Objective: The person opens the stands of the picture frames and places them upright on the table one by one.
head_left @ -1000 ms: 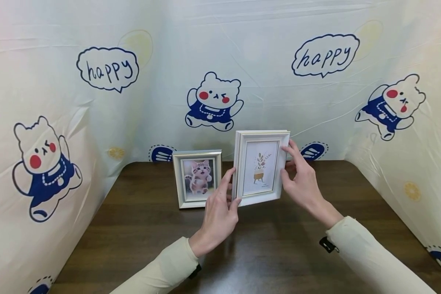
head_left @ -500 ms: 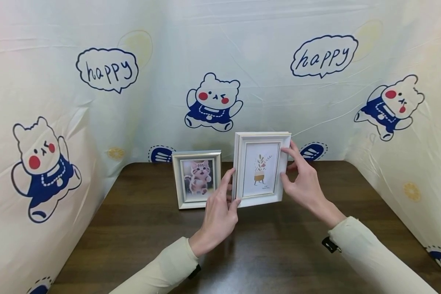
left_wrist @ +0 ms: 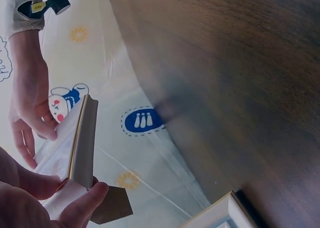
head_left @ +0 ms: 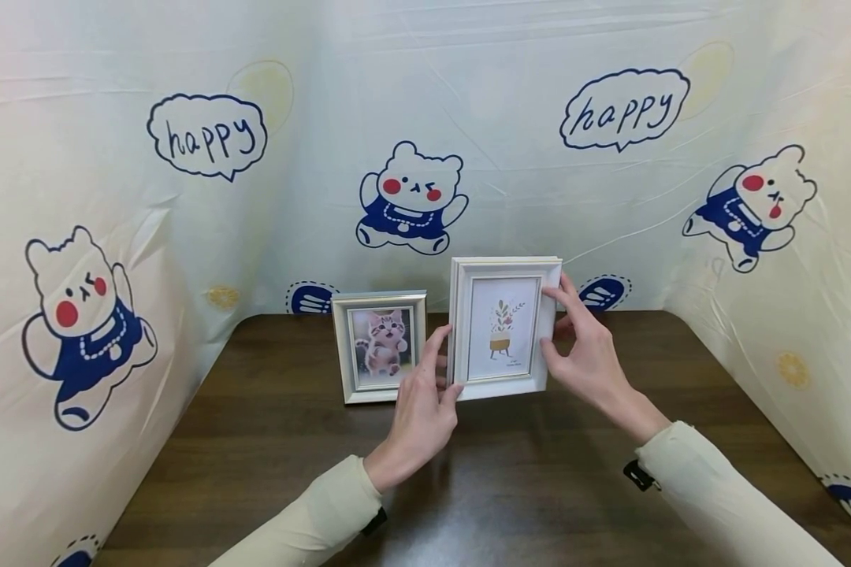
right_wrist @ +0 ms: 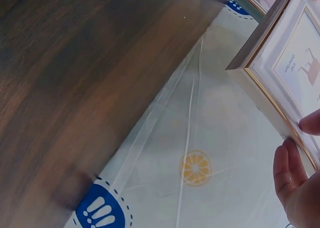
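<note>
Both hands hold a white picture frame upright, its potted-plant print facing the head camera. My left hand grips the frame's left edge near the lower corner, thumb in front and fingers partly hidden behind. On the opposite edge, my right hand pinches the side between thumb and fingers. From the left wrist, a brown flap shows behind the held frame. Just left of it, a second picture frame with a kitten photo stands on the table; the left hand overlaps its lower right corner in the head view.
A dark wooden table lies under everything. Pale printed fabric with cartoon bears and "happy" bubbles hangs around its back and sides. Black bands sit at the sleeve cuffs.
The held frame has turned slightly, so its front faces the head camera more squarely. My right hand has shifted a little with it. The kitten frame stays in place.
</note>
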{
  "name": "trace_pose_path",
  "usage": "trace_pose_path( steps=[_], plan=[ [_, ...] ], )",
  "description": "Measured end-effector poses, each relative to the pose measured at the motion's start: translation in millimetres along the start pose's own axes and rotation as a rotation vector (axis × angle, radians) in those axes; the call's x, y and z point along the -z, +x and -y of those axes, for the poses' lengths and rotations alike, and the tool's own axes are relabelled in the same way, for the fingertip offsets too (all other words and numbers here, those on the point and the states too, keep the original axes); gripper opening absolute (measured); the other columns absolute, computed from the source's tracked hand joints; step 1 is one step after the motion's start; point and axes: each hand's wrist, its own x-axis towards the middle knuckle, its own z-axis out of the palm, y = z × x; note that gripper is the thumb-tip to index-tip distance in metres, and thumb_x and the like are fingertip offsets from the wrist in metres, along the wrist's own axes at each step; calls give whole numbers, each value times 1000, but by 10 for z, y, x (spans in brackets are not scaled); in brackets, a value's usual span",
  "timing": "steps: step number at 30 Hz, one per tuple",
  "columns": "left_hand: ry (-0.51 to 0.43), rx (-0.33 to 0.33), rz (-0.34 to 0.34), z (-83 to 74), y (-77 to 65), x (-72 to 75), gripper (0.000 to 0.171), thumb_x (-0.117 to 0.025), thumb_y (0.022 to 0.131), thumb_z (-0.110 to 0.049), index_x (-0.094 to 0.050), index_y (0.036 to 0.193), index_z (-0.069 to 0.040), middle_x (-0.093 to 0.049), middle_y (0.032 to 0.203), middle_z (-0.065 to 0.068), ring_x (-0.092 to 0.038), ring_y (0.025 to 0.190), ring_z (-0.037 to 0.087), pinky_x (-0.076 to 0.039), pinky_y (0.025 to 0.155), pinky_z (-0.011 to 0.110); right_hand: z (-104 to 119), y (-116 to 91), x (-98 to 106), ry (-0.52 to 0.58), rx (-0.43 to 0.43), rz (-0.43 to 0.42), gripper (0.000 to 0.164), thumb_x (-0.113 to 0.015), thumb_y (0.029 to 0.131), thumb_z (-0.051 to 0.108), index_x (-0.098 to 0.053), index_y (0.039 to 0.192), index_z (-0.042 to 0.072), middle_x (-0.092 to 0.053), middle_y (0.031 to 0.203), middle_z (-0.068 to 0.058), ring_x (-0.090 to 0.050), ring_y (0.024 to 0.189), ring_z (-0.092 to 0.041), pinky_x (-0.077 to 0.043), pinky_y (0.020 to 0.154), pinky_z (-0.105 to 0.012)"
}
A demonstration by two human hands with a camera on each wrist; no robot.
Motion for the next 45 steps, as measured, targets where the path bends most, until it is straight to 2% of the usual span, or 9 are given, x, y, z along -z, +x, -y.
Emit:
trace_pose_path(
  steps=[6, 11, 16, 20, 27, 36, 45],
  plan=[
    [-19, 4, 9, 13, 7, -22, 86, -70, 94, 12, -32, 162, -23, -65, 117, 11, -70, 88, 20, -58, 72, 32, -10, -20, 0, -9, 10, -9, 77, -74, 78, -19, -53, 148, 2, -31, 169, -14, -65, 74, -17, -49, 66, -17],
    [-3, 19, 12, 22, 35, -31, 87, -71, 93, 12, -32, 161, -25, -66, 116, 10, -70, 86, 17, -57, 77, 35, -6, -25, 3, -21, 22, -15, 77, -74, 78, -20, -53, 148, 1, -31, 169, -15, -64, 73, -17, -48, 62, -19],
    [56, 21, 10, 35, 57, -39, 86, -73, 92, 9, -31, 160, -24, -67, 115, 9, -68, 83, 17, -51, 83, 41, 1, -39, -1, -31, 11, -9, 77, -75, 78, -19, -53, 149, 2, -31, 169, -14, -64, 72, -17, -50, 65, -21],
    [94, 1, 9, 49, 75, -47, 85, -74, 92, 8, -30, 159, -22, -69, 111, 10, -66, 81, 19, -52, 77, 40, -12, -57, -8, -48, 4, -6, 77, -76, 78, -19, -52, 149, 2, -31, 170, -13, -63, 72, -17, -53, 62, -27],
    [127, -27, 41, 82, 118, -62, 82, -72, 93, 9, -29, 157, -17, -73, 108, 11, -63, 75, 19, -51, 68, 35, -41, -84, -16, -58, -3, -11, 76, -76, 78, -19, -53, 148, 2, -32, 169, -15, -63, 71, -17, -48, 58, -18],
    [167, -9, 96, 134, 179, -68, 82, -74, 91, 10, -30, 154, -16, -73, 105, 10, -60, 66, 16, -49, 56, 31, -87, -141, -42, -79, -32, -1, 76, -75, 79, -18, -53, 149, 2, -31, 169, -15, -63, 71, -18, -45, 58, -15],
    [120, -7, 162, 211, 223, -79, 81, -69, 91, 14, -27, 154, -14, -72, 100, 8, -68, 79, 19, -56, 68, 32, -131, -183, -102, -101, -50, 0, 76, -75, 79, -18, -53, 149, 2, -32, 168, -16, -61, 72, -18, -43, 57, -14]
  ],
)
